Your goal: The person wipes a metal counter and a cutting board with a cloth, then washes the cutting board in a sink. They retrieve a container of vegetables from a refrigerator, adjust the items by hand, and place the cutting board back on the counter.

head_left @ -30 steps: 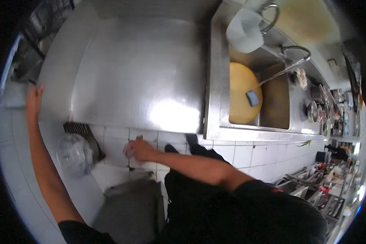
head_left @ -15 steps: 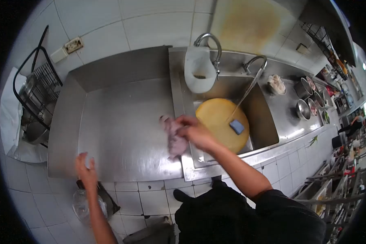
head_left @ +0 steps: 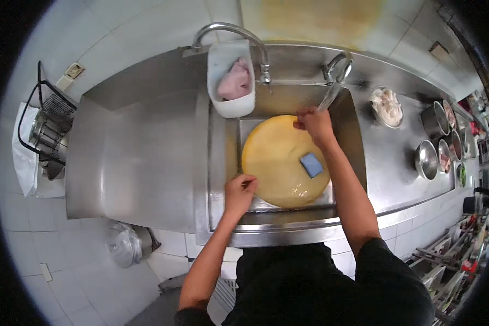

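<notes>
Head view shows both hands over the sink (head_left: 299, 234), at the round yellow board (head_left: 277, 142). The board lies inside the basin with a blue sponge (head_left: 311, 164) on its wet face. The left hand (head_left: 238, 196) is at the board's near left edge, fingers curled in; whether they grip the rim, I cannot tell. The right hand (head_left: 316, 126) is by the far edge, beside the stream from the right tap (head_left: 342, 70), fingers partly bent; no object shows in it, though its contact with the board is unclear. A pink cloth (head_left: 235, 82) sits in the white container (head_left: 231, 110) under the left tap (head_left: 228, 26). The moment looks like handling the board under water; moving it would call for a firm two-handed hold on its slippery rim, minding the loose sponge.
</notes>
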A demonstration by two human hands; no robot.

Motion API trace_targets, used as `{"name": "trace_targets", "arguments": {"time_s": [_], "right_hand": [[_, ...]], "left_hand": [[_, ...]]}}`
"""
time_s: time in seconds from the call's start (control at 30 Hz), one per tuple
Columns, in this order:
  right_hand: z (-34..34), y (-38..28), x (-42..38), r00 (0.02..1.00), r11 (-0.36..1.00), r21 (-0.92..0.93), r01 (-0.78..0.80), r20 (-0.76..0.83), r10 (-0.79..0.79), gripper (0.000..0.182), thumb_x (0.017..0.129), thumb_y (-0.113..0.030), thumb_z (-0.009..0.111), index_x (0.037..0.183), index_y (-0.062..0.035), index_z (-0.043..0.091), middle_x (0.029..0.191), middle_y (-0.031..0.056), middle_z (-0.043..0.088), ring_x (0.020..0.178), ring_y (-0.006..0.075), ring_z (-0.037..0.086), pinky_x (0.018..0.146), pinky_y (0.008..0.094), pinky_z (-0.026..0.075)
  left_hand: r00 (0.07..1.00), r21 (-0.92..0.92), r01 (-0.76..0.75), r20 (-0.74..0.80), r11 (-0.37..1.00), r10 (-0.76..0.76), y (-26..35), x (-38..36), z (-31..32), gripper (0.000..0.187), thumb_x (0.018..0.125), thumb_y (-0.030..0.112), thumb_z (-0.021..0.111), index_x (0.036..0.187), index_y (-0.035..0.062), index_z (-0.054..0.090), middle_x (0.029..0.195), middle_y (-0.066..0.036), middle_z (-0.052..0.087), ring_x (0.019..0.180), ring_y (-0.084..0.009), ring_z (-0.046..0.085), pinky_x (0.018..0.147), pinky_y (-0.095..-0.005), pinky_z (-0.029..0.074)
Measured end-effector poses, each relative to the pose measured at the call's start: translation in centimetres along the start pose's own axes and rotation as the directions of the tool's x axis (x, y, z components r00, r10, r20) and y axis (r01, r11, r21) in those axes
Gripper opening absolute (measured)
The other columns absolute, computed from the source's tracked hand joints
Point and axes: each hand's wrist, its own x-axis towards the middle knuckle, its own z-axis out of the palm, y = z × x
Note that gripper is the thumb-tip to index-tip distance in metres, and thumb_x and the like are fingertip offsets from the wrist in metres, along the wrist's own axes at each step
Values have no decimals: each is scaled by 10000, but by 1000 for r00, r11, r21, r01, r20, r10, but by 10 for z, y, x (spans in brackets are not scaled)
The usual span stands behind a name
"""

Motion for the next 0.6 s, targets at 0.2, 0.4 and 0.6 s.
{"name": "trace_targets", "arguments": {"time_s": [0.2, 0.4, 0.6], "right_hand": [[-48, 181, -6, 977, 483, -867, 124, 192, 94, 423, 707, -200, 691, 1111, -85, 640, 1171, 218, 586, 1055, 423, 568, 920, 465, 463], [-107, 306, -49, 911, -87, -907, 412, 413, 4, 616, 789, -168, 632, 1378, -127, 456, 1539, 211, 181, 1359, 532, 178, 1066, 621, 274], [-90, 304, 69, 877, 134, -923, 360, 286, -386, 601, 811, -174, 601, 1389, -132, 442, 1485, 293, 252, 1361, 467, 257, 1090, 544, 241]], "left_hand": [[979, 391, 61, 157, 918, -132, -123, 36, 178, 425, 724, 208, 722, 1091, 17, 623, 1102, -212, 624, 1064, -352, 582, 919, -439, 455], [959, 289, 53, 253, 956, -129, -36, 123, 235, 478, 765, 135, 662, 1212, 14, 540, 1168, -242, 576, 1133, -388, 521, 987, -477, 404], [970, 292, 70, -243, 954, 3, -107, 130, 196, 526, 766, 170, 696, 1234, 15, 513, 1188, -223, 553, 1156, -394, 478, 1023, -473, 363]]}}
